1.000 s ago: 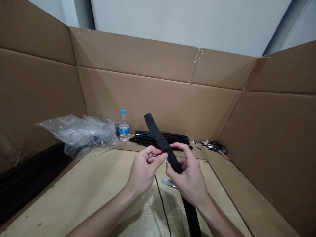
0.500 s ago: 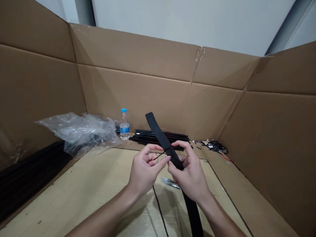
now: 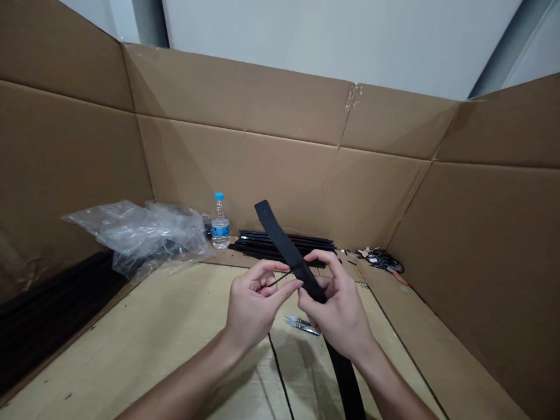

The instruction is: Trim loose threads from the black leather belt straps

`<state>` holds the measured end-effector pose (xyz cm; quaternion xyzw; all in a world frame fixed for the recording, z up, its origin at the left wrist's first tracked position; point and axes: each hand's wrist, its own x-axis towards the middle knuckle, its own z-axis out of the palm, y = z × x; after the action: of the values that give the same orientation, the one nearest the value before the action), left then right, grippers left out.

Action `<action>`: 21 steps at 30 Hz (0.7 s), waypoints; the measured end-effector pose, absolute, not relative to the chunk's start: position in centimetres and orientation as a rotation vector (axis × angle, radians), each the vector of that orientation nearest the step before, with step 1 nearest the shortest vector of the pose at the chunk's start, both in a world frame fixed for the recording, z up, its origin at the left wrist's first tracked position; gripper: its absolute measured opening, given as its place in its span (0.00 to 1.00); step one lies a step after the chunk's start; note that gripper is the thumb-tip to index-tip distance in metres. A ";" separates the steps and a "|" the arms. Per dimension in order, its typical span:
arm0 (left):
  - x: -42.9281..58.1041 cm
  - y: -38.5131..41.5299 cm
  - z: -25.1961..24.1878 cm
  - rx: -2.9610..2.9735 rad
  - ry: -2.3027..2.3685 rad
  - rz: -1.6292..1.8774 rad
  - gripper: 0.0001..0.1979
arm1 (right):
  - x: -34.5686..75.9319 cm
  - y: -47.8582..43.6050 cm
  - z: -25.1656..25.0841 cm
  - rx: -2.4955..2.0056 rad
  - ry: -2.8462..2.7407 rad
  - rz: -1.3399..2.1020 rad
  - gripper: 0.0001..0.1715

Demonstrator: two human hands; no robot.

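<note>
A long black strap (image 3: pixel 280 236) rises at a slant from the bottom edge to a rounded tip with a hole. My right hand (image 3: pixel 339 312) is closed round its middle, thumb and forefinger on top. My left hand (image 3: pixel 254 306) sits just left of it, fingers pinched on a thin black thread that runs to the strap's edge. Small silver snips (image 3: pixel 301 324) lie on the board under my hands, partly hidden by them.
Brown cardboard walls (image 3: pixel 271 169) fence the wooden work surface (image 3: pixel 166 332) on three sides. At the back stand a water bottle (image 3: pixel 220 223), a stack of black straps (image 3: pixel 284 244), crumpled clear plastic (image 3: pixel 140 233) and small black scraps (image 3: pixel 380 259). More black strips lie far left (image 3: pixel 48 309).
My left hand has drawn a thin thread out from the strap's edge, a little to the left. The strap and my right hand have barely shifted.
</note>
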<state>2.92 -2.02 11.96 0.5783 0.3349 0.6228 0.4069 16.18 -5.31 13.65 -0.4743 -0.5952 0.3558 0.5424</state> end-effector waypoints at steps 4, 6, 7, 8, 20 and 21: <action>2.8 -1.9 11.9 1.481 0.852 1.611 0.09 | 16.1 -5.3 13.8 -1.133 -1.420 0.841 0.22; 2.8 -1.9 11.9 1.490 0.860 1.623 0.09 | 16.1 -5.4 13.8 -1.133 -1.426 0.832 0.22; 2.8 -2.0 12.0 1.491 0.865 1.627 0.09 | 16.1 -5.4 13.8 -1.132 -1.425 0.833 0.22; 2.8 -2.0 12.0 1.491 0.869 1.629 0.09 | 16.1 -5.5 13.8 -1.130 -1.424 0.836 0.22; 2.8 -1.9 11.3 1.557 0.904 1.614 0.07 | 16.1 -5.2 13.8 -1.133 -1.357 0.846 0.19; 2.8 -1.9 11.3 1.562 0.912 1.613 0.07 | 16.1 -5.1 13.8 -1.125 -1.344 0.856 0.19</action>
<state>2.82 -1.88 11.28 0.6034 0.3522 0.6231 0.3514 16.05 -5.14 13.80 -0.4777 -0.5704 0.3632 0.5609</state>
